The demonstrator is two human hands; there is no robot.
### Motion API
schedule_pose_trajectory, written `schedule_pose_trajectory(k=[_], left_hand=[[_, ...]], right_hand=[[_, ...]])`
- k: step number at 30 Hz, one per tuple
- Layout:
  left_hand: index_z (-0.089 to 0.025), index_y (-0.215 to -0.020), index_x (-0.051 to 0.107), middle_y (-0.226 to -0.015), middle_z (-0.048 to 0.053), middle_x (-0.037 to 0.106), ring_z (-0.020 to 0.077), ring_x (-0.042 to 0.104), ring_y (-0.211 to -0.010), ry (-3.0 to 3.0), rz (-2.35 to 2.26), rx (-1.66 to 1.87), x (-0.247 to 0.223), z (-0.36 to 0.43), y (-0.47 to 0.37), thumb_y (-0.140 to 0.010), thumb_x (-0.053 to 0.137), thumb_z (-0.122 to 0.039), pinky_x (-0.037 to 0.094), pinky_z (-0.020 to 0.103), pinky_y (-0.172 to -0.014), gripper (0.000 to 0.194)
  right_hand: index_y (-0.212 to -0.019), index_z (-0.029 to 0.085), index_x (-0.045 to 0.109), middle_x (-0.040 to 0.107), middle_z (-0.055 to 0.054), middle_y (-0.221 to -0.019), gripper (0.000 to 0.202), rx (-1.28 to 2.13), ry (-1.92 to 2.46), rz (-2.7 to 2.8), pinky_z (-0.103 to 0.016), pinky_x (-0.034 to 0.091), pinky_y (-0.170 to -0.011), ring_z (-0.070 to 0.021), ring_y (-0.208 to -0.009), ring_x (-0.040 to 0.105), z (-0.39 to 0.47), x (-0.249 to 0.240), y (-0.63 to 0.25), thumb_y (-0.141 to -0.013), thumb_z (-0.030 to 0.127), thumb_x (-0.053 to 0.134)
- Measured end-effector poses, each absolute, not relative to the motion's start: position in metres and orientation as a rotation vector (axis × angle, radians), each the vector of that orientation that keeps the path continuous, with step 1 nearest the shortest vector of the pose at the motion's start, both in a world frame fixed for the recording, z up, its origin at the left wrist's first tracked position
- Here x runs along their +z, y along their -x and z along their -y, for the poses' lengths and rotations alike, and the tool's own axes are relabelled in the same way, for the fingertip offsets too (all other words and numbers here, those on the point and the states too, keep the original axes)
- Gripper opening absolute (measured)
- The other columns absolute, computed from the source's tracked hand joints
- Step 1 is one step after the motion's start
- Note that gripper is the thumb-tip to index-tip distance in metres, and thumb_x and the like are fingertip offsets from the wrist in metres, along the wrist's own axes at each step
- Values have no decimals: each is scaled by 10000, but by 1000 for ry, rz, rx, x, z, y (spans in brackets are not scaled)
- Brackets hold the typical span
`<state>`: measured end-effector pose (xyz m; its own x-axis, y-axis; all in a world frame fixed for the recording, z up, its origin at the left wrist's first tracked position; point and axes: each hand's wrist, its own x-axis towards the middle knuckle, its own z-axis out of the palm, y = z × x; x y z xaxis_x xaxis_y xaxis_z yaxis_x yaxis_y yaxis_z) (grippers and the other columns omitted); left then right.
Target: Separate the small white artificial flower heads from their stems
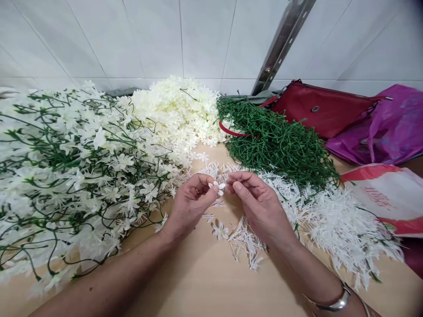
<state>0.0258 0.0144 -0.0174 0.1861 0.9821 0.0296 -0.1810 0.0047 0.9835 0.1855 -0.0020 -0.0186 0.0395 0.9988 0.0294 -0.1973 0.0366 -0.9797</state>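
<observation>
Between the thumb and fingers of my left hand (193, 200) is a small white artificial flower (218, 188), its petals spread towards the right. My right hand (262, 202) is just right of the flower, thumb and fingertips curled close together. Whatever they pinch, if anything, is too small to make out. Below the hands, a single white flower head (220, 230) lies on the table (198, 286). Beside it is a loose heap of thin white stamen pieces (247, 244). More white stamens (218, 169) lie behind my hands.
Stemmed white flowers (82, 176) heap up on the left, with cream flower heads (178, 110) at the back. Green stems (277, 141) and white stamen bunches (343, 224) lie right. Beyond are a red bag (320, 105), a purple plastic bag (390, 127) and a red-white bag (386, 193).
</observation>
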Motion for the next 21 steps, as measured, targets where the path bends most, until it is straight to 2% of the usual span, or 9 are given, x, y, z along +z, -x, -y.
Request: schedule_pose_trajectory(k=[2,6,10,15,21], left_hand=[[-170,-829,616,-668,-42,574,83,492,-613,-1214,-929,1167,-19,-15,-25,-825,702,-236,387,198,-600,109],[-162,-870,649,-733,-22,604,94,531,-677,-1273,-947,1140,-25,-14,-24,-826,702,-218,407,207,-645,89],[-149,-919,678,-753,-7,622,102,539,-686,-1317,-969,1113,-24,-12,-22,-873,677,-286,419,219,-660,144],[-150,-895,658,-743,-15,590,99,496,-672,-1308,-922,1153,-21,-12,-22,-883,670,-318,394,219,-636,168],[-160,-855,638,-713,-21,567,103,471,-652,-1232,-910,1224,-24,-16,-24,-877,654,-287,382,228,-621,130]], right_hand=[[-1027,283,742,729,8,-922,226,1259,1077,1080,-242,521,-769,-121,-811,646,2,-19,-184,-825,363,804],[-844,237,725,714,-1,-826,140,1229,1147,1161,-261,513,-729,-135,-769,631,5,-17,-179,-820,362,785],[-836,221,714,717,-12,-829,157,1139,1274,1248,-307,505,-739,-157,-768,637,7,-5,-180,-821,371,760],[-741,206,712,711,-12,-782,91,897,1325,1470,-329,483,-758,-167,-760,629,-2,13,-181,-781,273,760],[-762,218,708,716,-16,-886,59,962,1137,1467,-325,499,-798,-170,-848,657,-13,7,-175,-798,220,755]])
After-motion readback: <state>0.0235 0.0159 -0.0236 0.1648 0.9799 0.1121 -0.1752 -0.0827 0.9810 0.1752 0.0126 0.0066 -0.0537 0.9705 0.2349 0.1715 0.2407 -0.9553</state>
